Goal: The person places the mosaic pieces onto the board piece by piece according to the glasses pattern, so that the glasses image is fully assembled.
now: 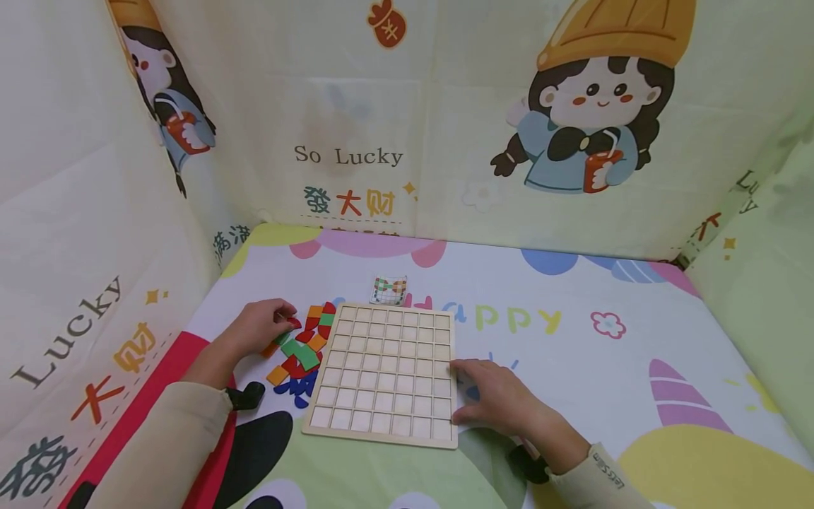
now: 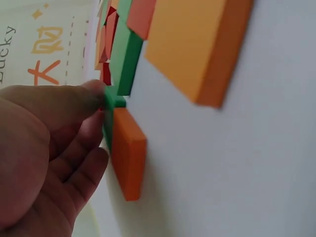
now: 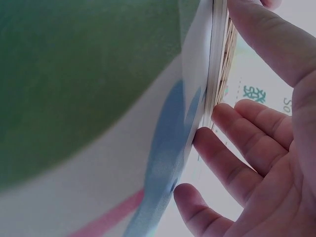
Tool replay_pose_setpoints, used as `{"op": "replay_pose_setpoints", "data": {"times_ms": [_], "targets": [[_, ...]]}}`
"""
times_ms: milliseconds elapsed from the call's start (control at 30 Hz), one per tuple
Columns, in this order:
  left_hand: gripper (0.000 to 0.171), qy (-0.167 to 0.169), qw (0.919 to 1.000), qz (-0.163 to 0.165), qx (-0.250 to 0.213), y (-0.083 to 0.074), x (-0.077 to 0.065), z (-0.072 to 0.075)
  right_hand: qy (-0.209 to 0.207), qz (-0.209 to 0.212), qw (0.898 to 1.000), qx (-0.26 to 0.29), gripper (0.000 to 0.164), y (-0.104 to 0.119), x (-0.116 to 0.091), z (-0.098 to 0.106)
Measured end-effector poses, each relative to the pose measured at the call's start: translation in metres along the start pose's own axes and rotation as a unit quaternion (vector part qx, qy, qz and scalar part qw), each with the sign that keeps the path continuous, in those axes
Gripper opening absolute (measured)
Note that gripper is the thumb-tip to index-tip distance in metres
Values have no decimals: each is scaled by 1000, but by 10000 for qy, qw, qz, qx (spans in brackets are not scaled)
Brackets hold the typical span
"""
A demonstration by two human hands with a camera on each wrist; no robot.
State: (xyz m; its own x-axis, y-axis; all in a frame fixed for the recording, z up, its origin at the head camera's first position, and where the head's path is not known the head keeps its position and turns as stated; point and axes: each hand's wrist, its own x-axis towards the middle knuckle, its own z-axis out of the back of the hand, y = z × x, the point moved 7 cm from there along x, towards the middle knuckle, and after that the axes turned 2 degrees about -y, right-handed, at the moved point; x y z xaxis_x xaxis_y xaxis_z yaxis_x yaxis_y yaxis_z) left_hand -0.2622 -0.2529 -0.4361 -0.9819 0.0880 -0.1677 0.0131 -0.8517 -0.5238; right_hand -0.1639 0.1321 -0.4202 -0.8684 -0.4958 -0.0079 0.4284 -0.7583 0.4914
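Observation:
My left hand [image 1: 257, 329] is at the left side of the piece pile, thumb and fingertips pinching a small red piece [image 1: 294, 323]. In the left wrist view, the left hand [image 2: 54, 148] mostly hides that piece; a green piece [image 2: 116, 101] and an orange block [image 2: 129, 153] lie right by the fingertips. The wooden grid board [image 1: 381, 440] lies flat in the middle of the table. My right hand [image 1: 496, 397] rests at the board's right edge, thumb and fingers spread and relaxed along it. In the right wrist view its fingertips [image 3: 203, 138] meet the board's side.
Orange, green and red flat pieces [image 1: 305, 353] lie heaped left of the board, with several dark blue pieces [image 1: 300, 401] below them. A small pattern card [image 1: 388, 290] lies behind the board. Printed cloth walls [image 1: 445, 120] enclose the table [image 1: 572, 367].

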Motion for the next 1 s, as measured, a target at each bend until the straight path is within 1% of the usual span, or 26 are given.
{"op": "replay_pose_setpoints", "data": {"times_ms": [167, 367, 500, 667, 833, 1000], "targets": [[34, 88, 9999, 129, 13, 1, 0, 2, -6, -32, 10000, 24, 74, 0, 0, 1], [39, -22, 9996, 263, 72, 1, -2, 3, -20, 0, 10000, 15, 74, 0, 0, 0], [41, -29, 9998, 161, 73, -2, -3, 1, -16, -17, 10000, 14, 74, -1, -1, 0], [36, -43, 9999, 57, 98, -4, -4, -2, 5, -61, 10000, 27, 75, -1, -1, 0], [35, -95, 9998, 111, 95, -3, -3, -1, 4, -92, 10000, 18, 75, -1, -1, 0], [35, -185, 9994, 165, 245, -4, -3, 0, 7, -137, 9999, 32, 75, -2, 0, -1]]}}
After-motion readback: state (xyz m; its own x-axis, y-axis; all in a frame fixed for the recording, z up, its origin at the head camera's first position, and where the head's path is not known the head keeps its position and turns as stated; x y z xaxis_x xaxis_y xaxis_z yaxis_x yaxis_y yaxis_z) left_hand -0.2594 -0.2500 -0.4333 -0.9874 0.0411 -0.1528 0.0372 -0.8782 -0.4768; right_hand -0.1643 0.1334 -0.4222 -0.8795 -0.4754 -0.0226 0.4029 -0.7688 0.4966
